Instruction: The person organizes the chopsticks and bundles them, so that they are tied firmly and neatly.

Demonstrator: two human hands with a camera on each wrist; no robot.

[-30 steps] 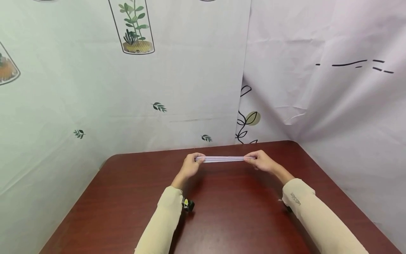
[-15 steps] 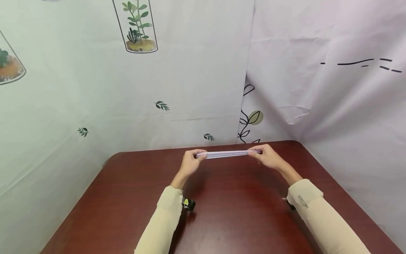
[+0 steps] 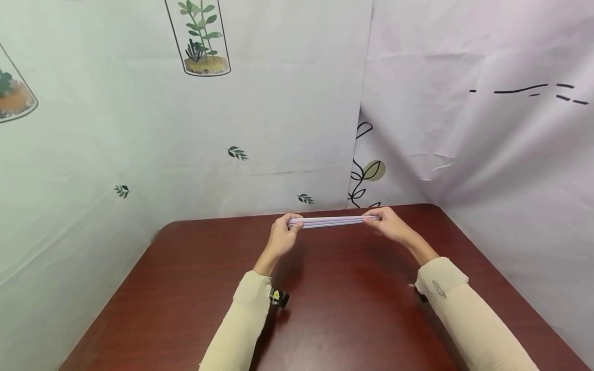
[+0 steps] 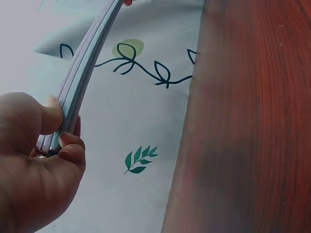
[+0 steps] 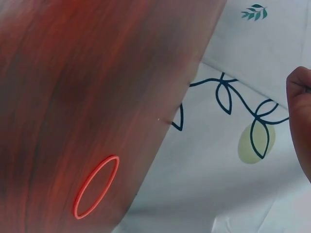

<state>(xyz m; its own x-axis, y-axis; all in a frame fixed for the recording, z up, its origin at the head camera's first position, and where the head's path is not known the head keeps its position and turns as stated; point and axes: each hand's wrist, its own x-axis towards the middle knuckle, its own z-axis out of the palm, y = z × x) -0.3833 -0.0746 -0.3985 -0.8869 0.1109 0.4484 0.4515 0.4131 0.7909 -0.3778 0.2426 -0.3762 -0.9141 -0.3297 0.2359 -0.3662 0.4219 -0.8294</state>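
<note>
A bundle of long, thin, straight sticks (image 3: 330,221), pale lilac and light blue, stretches level between my two hands above the far part of the table. Its left end is pinched by my left hand (image 3: 282,234), and in the left wrist view the thumb presses one side while fingers (image 4: 72,148) curl round the other. My right hand (image 3: 390,224) pinches the opposite end between thumb and fingers. Only an edge of that hand (image 5: 300,116) enters the right wrist view, with the sticks out of sight there. What kind of sticks they are, I cannot tell.
A red rubber band (image 5: 90,191) lies on the dark red-brown table (image 3: 204,288), near its edge in the right wrist view. A white cloth backdrop (image 3: 278,118) printed with leaves and plant jars hangs behind the table and along its sides.
Both hands have risen slightly and moved farther away with the bundle between them, and it sits a little higher in the head view. The grip at each end stays the same.
</note>
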